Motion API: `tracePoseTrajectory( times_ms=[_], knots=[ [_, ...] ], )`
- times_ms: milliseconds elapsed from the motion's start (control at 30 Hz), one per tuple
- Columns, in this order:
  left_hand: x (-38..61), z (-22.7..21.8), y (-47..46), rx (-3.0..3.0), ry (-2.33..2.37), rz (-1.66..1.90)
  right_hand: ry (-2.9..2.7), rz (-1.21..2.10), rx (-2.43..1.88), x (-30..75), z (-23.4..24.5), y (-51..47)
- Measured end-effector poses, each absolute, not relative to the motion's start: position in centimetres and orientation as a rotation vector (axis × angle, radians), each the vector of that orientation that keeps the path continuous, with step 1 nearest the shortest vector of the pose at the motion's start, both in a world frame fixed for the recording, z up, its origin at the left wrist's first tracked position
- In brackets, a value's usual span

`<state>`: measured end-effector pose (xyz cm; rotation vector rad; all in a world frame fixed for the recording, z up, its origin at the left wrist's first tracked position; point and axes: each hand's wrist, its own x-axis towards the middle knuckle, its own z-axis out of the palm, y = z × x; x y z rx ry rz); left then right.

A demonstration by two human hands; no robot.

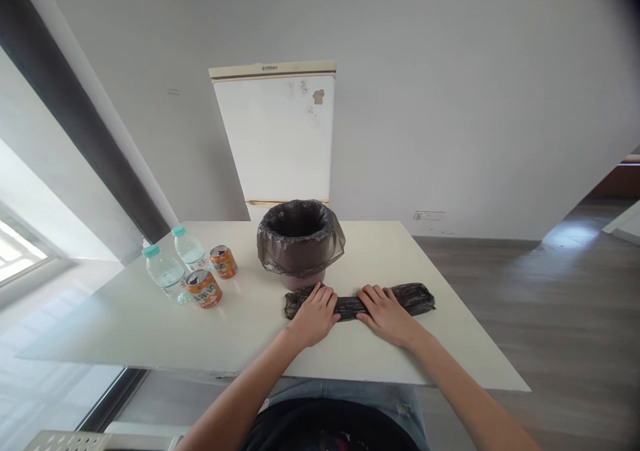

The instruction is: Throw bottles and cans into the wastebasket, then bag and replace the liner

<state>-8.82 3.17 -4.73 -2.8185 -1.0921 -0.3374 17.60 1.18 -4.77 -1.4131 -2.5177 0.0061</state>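
A rolled or folded black plastic bag [346, 308] lies lengthwise across the white table, near its front edge. My left hand [315, 312] rests over its left part, fingers wrapped across the top and thumb along the near side. Farther right, my right hand [384, 312] grips the same bag in a like way, and a puffier end sticks out past it. Just behind the left hand stands a small bin [300, 281], lined with a dark translucent bag [300, 254] folded over its rim. The undersides of both hands are hidden.
On the table's [240, 331] left side stand two clear bottles with green caps [167, 274] [189, 248] and two orange drink cans [204, 290] [223, 262]. A white refrigerator [285, 138] is behind the table. A light plastic seat edge [65, 441] shows at bottom left.
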Motion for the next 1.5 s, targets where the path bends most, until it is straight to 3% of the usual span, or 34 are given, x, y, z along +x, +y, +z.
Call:
tracePoseTrajectory(
  times_ms=[533, 733, 1000, 1500],
  knots=[
    [-9.5, -3.8, 1.3, -2.689, -1.396, -0.231, -2.343, 0.277, -1.707, 27.7, -6.3, 0.6],
    [-0.6, -2.5, 1.1, -2.766, -1.262, -0.381, -2.317, 0.267, -1.701, 27.4, -6.4, 0.7],
    [10.0, -7.1, 2.4, -2.864, -1.175, -0.362, -2.427, 0.190, -1.713, 27.6, -6.9, 1.0],
    [0.6, -7.3, 3.5, -2.966, -1.372, -0.284, -2.395, 0.212, -1.751, 27.3, -6.9, 1.0]
  ],
)
